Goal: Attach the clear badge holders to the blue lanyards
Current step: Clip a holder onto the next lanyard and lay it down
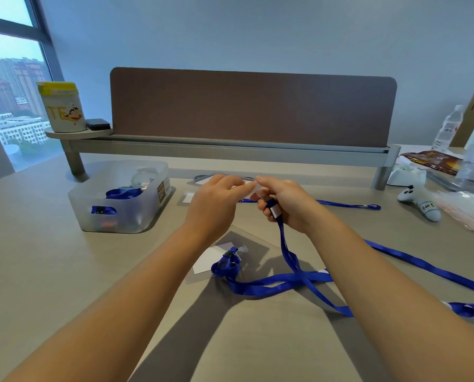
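Left hand (216,201): raised over the desk (51,244), fingers pinched shut on one edge of a clear badge holder (248,186); right hand (285,205): fingers curled closed around the clip end of a blue lanyard (288,244), thumb and forefinger also meeting the same holder, so both hands touch it between them. Lanyards on the desk, counted: three — the held one trailing down, one bunched on a second badge holder (230,260) nearest the person, one (349,204) lying straight behind the right hand. Further holders lie flat beyond the hands, number unclear; one translucent bin (136,213) at left holds more blue lanyards, count not discernible.
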Motion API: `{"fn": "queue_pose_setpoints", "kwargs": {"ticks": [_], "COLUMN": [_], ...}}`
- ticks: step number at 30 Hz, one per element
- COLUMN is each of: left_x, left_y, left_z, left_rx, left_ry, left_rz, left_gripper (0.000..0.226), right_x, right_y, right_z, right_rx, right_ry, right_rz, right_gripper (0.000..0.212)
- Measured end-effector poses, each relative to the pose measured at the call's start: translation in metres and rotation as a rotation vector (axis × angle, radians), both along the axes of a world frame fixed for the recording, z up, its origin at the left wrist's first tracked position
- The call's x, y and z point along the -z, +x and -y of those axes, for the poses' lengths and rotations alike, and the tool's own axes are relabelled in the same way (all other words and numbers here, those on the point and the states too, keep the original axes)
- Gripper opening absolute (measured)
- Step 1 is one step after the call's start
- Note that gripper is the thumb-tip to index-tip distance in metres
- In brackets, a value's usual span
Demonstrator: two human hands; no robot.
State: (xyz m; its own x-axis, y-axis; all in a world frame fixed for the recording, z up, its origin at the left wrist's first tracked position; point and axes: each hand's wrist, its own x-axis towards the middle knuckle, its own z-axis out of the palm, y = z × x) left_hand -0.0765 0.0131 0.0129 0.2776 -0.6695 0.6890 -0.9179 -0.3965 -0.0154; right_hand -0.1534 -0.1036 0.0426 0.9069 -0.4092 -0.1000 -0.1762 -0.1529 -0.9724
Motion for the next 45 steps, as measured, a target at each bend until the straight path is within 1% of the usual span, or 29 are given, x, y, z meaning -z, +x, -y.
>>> {"fn": "queue_pose_setpoints", "kwargs": {"ticks": [2,3,6,8,10,13,15,18,21,23,26,35,42,44,45], "left_x": [0.0,-0.001,-0.004,-0.008,-0.012,-0.019,-0.022,-0.024,-0.026,-0.028,-0.028,-0.028,-0.022,-0.023,-0.023], "left_y": [0.0,-0.002,-0.004,-0.006,-0.006,-0.005,-0.005,-0.002,-0.001,-0.002,-0.003,-0.004,0.0,0.001,0.002], "left_z": [-0.003,-0.003,-0.002,-0.001,-0.001,-0.001,-0.001,0.0,0.002,0.002,0.001,0.003,0.005,0.005,0.004], "left_rx": [0.008,0.013,-0.046,-0.053,-0.037,0.019,0.049,0.018,-0.025,-0.039,-0.045,-0.12,-0.073,-0.026,0.011], "left_ry": [-0.014,-0.044,-0.124,-0.106,-0.091,-0.058,-0.068,-0.09,-0.068,-0.033,-0.033,-0.006,-0.036,-0.088,-0.13], "left_rz": [-0.038,-0.117,-0.434,-0.547,-0.616,-0.763,-0.846,-0.83,-0.807,-0.784,-0.755,-0.616,-0.499,-0.552,-0.637], "left_gripper": [0.034,0.033,0.035,0.034,0.031,0.028,0.029,0.029,0.027,0.026,0.025,0.025,0.022,0.022,0.021], "right_x": [0.001,0.001,0.001,0.001,0.001,0.001,0.001,0.002,0.003,0.004,0.006,0.007,0.009,0.007,0.005], "right_y": [0.001,0.001,0.003,0.004,0.004,0.004,0.004,0.005,0.005,0.006,0.006,0.006,0.008,0.008,0.007], "right_z": [-0.001,-0.001,-0.001,-0.001,0.0,0.0,-0.001,-0.004,-0.006,-0.005,-0.006,-0.013,-0.013,-0.011,-0.01], "right_rx": [-0.023,-0.033,-0.055,-0.067,-0.079,-0.105,-0.119,-0.125,-0.113,-0.088,-0.088,-0.074,-0.028,-0.038,-0.044], "right_ry": [0.03,0.042,0.05,0.018,-0.025,-0.108,-0.205,-0.385,-0.472,-0.473,-0.468,-0.566,-0.557,-0.537,-0.522], "right_rz": [0.027,0.039,0.055,0.064,0.073,0.071,0.066,0.061,0.072,0.078,0.099,0.166,0.24,0.248,0.247], "right_gripper": [0.034,0.032,0.025,0.021,0.02,0.025,0.025,0.023,0.027,0.027,0.026,0.027,0.025,0.024,0.022]}}
